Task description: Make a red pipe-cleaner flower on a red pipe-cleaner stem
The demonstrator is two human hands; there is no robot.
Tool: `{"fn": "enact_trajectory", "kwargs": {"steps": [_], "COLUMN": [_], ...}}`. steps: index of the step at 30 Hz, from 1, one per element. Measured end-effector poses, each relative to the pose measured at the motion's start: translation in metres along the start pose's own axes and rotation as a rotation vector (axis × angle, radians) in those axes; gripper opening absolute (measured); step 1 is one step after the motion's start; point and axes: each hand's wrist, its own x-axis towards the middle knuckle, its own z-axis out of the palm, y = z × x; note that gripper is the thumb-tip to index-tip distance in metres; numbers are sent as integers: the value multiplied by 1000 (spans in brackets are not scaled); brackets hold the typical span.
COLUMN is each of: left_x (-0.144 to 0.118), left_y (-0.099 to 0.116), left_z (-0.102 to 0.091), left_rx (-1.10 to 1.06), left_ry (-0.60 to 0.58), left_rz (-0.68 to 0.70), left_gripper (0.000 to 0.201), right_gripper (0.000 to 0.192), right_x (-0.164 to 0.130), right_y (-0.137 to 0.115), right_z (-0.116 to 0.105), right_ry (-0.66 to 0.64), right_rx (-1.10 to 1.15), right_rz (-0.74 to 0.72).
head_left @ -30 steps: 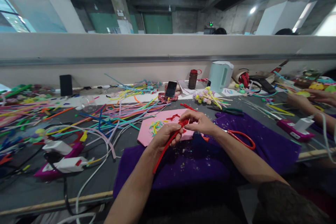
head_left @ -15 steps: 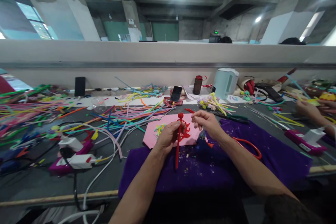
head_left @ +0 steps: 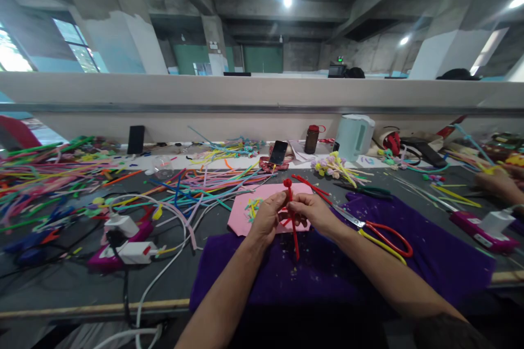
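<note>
My left hand (head_left: 266,217) pinches a red pipe cleaner stem (head_left: 296,244) that stands nearly upright, a small round red knob at its top. My right hand (head_left: 314,212) meets it from the other side, thumb and fingers closed on the stem just below the knob. Its fingertips partly hide the stem. Under both hands lies a pink sheet (head_left: 239,217) with yellow and green bits (head_left: 254,208) on its left and red pieces (head_left: 289,222) mostly covered by my hands. Open scissors (head_left: 366,225) with red and yellow handles rest beside my right forearm.
Purple cloth (head_left: 434,240) covers the table's front. Loose pipe cleaners (head_left: 221,181) spread left, near white plugs and cables (head_left: 133,252). Behind stand a phone (head_left: 278,152), a brown bottle (head_left: 311,140) and a kettle (head_left: 354,137). Another person's hand (head_left: 497,185) is at far right.
My right hand has moved left and down and now closes on the red stem beside my left hand. The view has shifted slightly, and the scissors now show fully.
</note>
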Motion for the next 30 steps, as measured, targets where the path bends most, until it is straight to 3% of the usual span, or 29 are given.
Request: {"fn": "enact_trajectory", "kwargs": {"steps": [7, 10, 12, 15, 25, 30], "left_x": [2, 3, 3, 4, 4, 5], "left_y": [-1, -2, 0, 5, 12, 11], "left_z": [-2, -2, -3, -2, -2, -5], "left_rx": [-32, -20, -11, -9, 26, 50], "left_ry": [38, 110, 166, 141, 118, 100], "left_rz": [-35, -47, -54, -71, -157, -159], "left_gripper": [28, 27, 26, 25, 26, 26], "right_gripper": [26, 30, 32, 32, 27, 17], "right_x": [-1, -3, -4, -5, 2, -6], "right_y": [3, 2, -1, -9, -14, -8], "right_z": [0, -3, -9, -25, -82, -91], "right_ry": [-37, -20, 40, 155, 478, 332], "right_rx": [-131, -323, -494, -601, -552, -658], "right_rz": [12, -86, -211, -319, -314, -227]}}
